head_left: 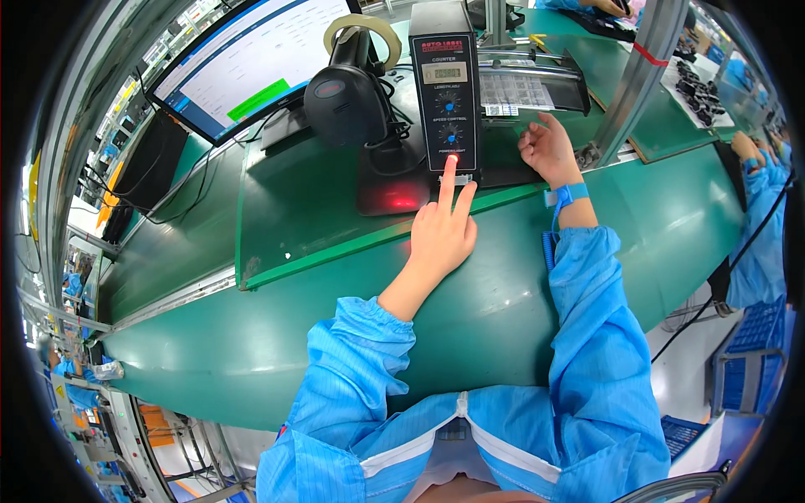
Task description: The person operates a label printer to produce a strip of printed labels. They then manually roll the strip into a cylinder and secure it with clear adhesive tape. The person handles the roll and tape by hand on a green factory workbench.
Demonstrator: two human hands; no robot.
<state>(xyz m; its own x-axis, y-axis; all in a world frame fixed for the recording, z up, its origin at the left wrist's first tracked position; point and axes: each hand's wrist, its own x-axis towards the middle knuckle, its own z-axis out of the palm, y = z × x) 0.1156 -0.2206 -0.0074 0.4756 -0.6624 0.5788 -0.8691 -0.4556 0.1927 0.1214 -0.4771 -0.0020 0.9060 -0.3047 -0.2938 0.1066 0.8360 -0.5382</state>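
My left hand (441, 235) reaches to the foot of an upright black label dispenser (449, 92) with a small display and two blue knobs. Two of its fingers are stretched out; one fingertip lies over the red light at the bottom of the panel. The other is beside a small silver part (459, 179) below the panel. Nothing shows in this hand. To the right of the dispenser, my right hand (550, 153) is raised with loosely bent fingers, also without a visible object. A blue wrist strap (567, 194) with a coiled cord circles that wrist.
A black handheld scanner (348, 105) stands left of the dispenser, casting red light on its base, with a tape roll (369, 32) above. Behind are a monitor (243, 63) and a sheet of labels (516, 90). A metal post (641, 71) rises on the right.
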